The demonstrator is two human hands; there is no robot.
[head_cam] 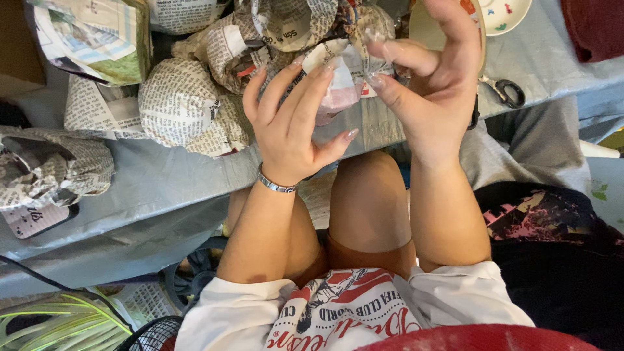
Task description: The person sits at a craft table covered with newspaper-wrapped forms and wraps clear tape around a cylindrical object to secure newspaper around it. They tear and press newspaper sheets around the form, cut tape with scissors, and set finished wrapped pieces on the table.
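Both hands, left [289,120] and right [435,84], grip a newspaper bundle [341,78] at the table [169,179] edge (mid-wrapping, seemingly); tucking loose paper seems next.

Newspaper-wrapped bundle [339,78], crumpled, partly unwrapped, held above table edge.

White short sleeves [468,292], red-printed shirt front, silver bracelet [276,185] on left wrist, long pale nails

— What's wrapped up near you?
— A newspaper-wrapped round bundle [185,104] sits left of my left hand [289,127].
— Others?
— Beyond that bundle, a boxy newsprint parcel [94,39], grey, green.
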